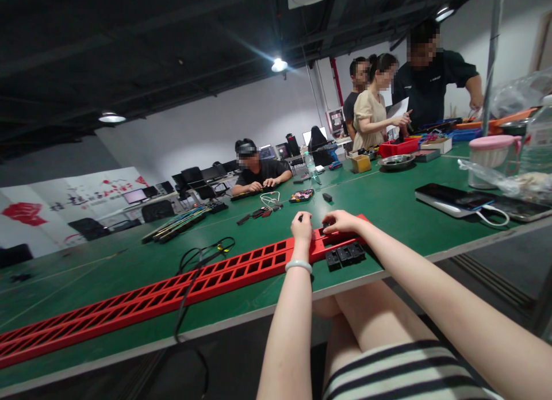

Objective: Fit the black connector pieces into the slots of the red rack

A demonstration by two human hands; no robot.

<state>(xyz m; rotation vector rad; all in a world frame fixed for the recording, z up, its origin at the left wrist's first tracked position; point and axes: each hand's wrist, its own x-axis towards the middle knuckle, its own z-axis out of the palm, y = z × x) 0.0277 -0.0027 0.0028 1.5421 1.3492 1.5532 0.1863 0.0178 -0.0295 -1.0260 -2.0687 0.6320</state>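
A long red slotted metal rail [241, 266] lies across the table, with rows of rectangular openings along it. My left hand [302, 230] is over its right part, fingers curled around a small dark piece too hidden to name. My right hand [342, 222] pinches a small black plastic block [326, 227] at the rail's right end, just above an opening. I cannot tell whether the block touches the rail. Several black plastic socket-like modules [345, 255] sit in a row between the rail and the near table edge, below my hands.
A black strap [185, 299] crosses the rail and hangs over the edge of the green table [388, 216]. Phones [457, 197], a pink-lidded cup [491, 158] and a metal dish [397, 162] stand to the right. A person [261, 173] works opposite; several others stand at the back right.
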